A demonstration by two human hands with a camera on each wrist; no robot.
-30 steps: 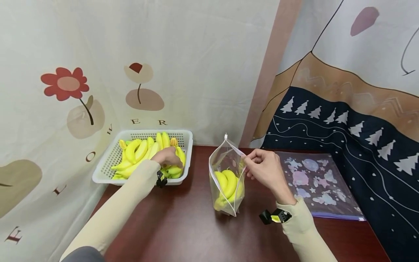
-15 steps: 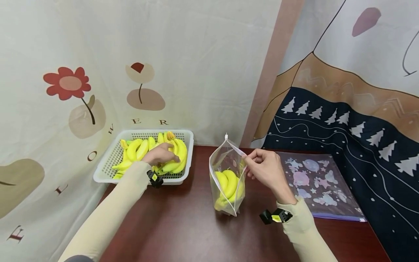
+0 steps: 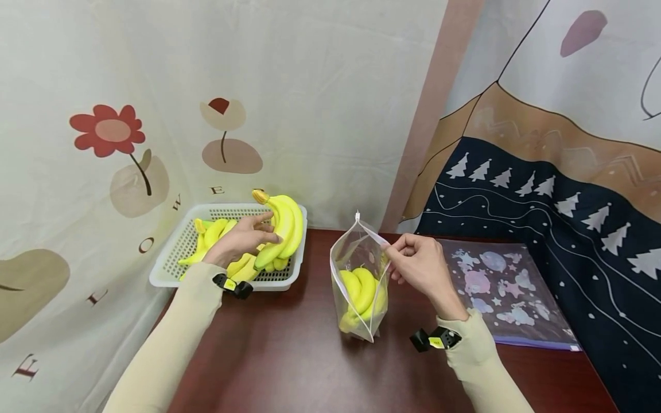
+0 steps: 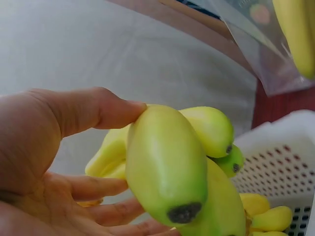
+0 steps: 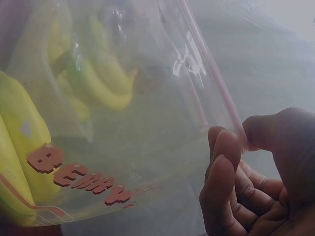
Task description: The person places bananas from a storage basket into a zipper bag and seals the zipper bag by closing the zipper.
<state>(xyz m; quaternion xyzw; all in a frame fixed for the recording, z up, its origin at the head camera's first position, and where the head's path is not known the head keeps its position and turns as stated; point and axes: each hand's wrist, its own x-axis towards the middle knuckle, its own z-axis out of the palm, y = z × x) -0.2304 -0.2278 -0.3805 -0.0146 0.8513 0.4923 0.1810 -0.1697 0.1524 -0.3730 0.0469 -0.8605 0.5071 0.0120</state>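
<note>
My left hand [image 3: 240,238] grips a bunch of yellow bananas [image 3: 290,226] with green tips, raised over the right side of a white basket [image 3: 164,283]. In the left wrist view, thumb and fingers hold one banana [image 4: 166,162] of the bunch from either side. Other bananas [image 3: 213,234] lie in the basket, partly hidden by that hand. A clear zip bag [image 3: 356,244] stands upright on the table with its mouth apart and bananas [image 3: 365,289] inside. My right hand [image 3: 419,267] pinches the bag's right top edge; red lettering [image 5: 78,177] shows on its side.
A flat zip bag with space prints [image 3: 498,287] and a purple edge lies on the dark red table [image 3: 289,355], right of my right hand. Printed curtains [image 3: 330,115] hang behind and at both sides.
My left hand has drawn back slightly left and lifted the banana bunch up out of the pile. My right hand and the upright bag have stayed in place.
</note>
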